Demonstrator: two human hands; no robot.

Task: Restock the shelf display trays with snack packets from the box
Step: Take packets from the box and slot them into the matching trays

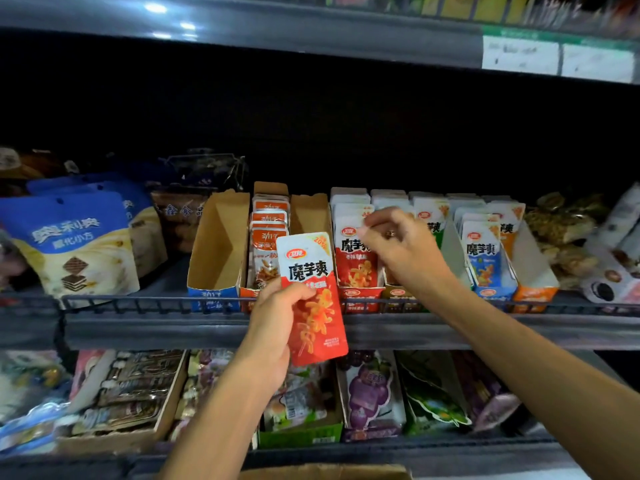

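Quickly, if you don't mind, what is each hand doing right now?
Left hand: grips a red snack packet.
Right hand: fingers curled above the red display tray; whether it pinches anything cannot be told.

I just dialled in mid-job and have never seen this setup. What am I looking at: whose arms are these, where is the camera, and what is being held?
There is no machine here: a person restocks a shop shelf with bare hands. The single picture comes from a camera on their head, looking forward and down. The left hand grips a red snack packet in front of the shelf rail. The right hand reaches over the red display tray, fingers loosely curled; it seems to hold nothing. Beside that tray stand an empty cardboard tray and a blue tray with packets. Blue bags sit further left.
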